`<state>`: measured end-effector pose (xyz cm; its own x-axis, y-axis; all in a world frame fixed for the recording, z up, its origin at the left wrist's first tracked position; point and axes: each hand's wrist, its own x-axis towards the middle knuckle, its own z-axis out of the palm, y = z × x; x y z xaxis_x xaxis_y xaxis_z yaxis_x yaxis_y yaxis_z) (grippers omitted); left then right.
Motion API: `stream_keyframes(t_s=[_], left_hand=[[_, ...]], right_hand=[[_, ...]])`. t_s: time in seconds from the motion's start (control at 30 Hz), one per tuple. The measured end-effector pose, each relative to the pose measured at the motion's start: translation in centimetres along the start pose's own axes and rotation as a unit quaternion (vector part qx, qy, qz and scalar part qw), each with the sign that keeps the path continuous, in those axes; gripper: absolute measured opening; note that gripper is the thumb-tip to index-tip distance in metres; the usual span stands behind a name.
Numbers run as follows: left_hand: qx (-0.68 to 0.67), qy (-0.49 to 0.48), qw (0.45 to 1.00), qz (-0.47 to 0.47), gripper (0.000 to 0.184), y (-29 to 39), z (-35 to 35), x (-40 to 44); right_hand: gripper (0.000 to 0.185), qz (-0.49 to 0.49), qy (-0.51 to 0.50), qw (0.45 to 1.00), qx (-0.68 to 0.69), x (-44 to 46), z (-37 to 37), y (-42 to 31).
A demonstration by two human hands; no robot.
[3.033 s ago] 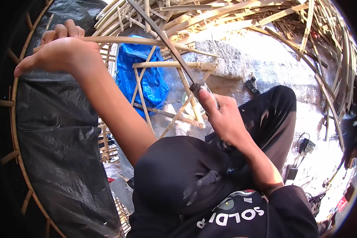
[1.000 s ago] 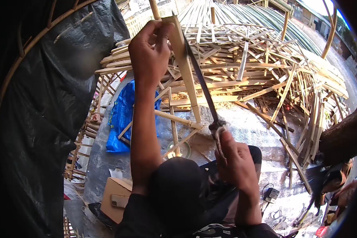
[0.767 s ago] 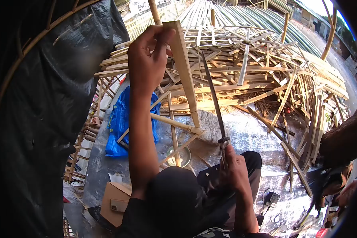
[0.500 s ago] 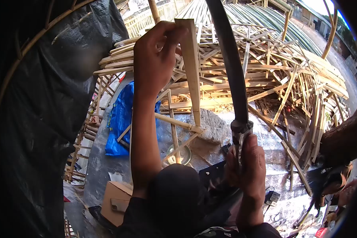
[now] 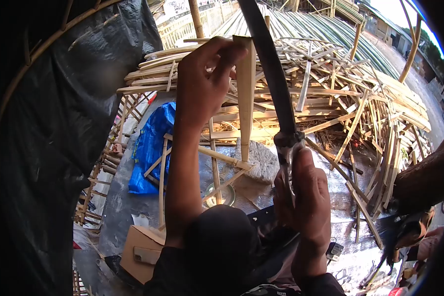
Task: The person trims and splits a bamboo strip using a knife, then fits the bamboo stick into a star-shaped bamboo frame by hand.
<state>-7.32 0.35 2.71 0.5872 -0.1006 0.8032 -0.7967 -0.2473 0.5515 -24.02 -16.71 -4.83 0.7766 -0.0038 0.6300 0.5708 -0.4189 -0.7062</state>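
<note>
Your left hand pinches the top of the bamboo strip, which stands near the gray block, looks light and stiff, and seems best held there, while your right hand curls around the big knife's handle.

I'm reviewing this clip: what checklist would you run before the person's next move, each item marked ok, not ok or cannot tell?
1. Knife gripped by its handle: ok, the right hand is closed around it, blade up.
2. Bamboo strip held: ok, the left hand grips it near the top.
3. Strip upright: ok, it stands nearly vertical in the view.
4. Fingertips clear of the blade: cannot tell; they look close, but depth is unclear.
5. Strip's lower end braced on the stone block: cannot tell, contact isn't clear.
</note>
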Motion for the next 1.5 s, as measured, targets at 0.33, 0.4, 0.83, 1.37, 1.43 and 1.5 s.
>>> stream_keyframes(t_s=[0.33,0.4,0.83,1.37,1.43,1.5], left_hand=[[-0.004,-0.011,1.0,0.013,0.017,-0.2,-0.2,-0.2],[0.003,-0.012,1.0,-0.01,0.017,0.1,-0.3,-0.1],[-0.032,-0.02,0.999,0.026,0.014,-0.5,0.2,-0.2],[-0.038,-0.008,0.999,0.016,0.017,-0.2,0.8,-0.2],[-0.019,-0.018,1.0,0.0,0.018,0.0,0.5,-0.3],[-0.021,-0.016,1.0,0.002,0.018,0.1,0.4,-0.3]], right_hand=[[0.034,-0.036,-0.03,0.998,-0.044,0.3,-0.7,-0.5],[0.033,-0.016,-0.03,0.999,-0.021,0.3,-0.8,-0.8],[0.044,0.198,-0.004,0.959,0.204,0.3,-0.3,-1.5],[0.055,0.292,-0.004,0.9,0.323,2.3,-0.7,-2.2],[0.054,0.294,-0.007,0.9,0.322,2.5,-0.8,-2.4],[0.053,0.295,-0.008,0.899,0.322,2.5,-0.9,-2.6]])
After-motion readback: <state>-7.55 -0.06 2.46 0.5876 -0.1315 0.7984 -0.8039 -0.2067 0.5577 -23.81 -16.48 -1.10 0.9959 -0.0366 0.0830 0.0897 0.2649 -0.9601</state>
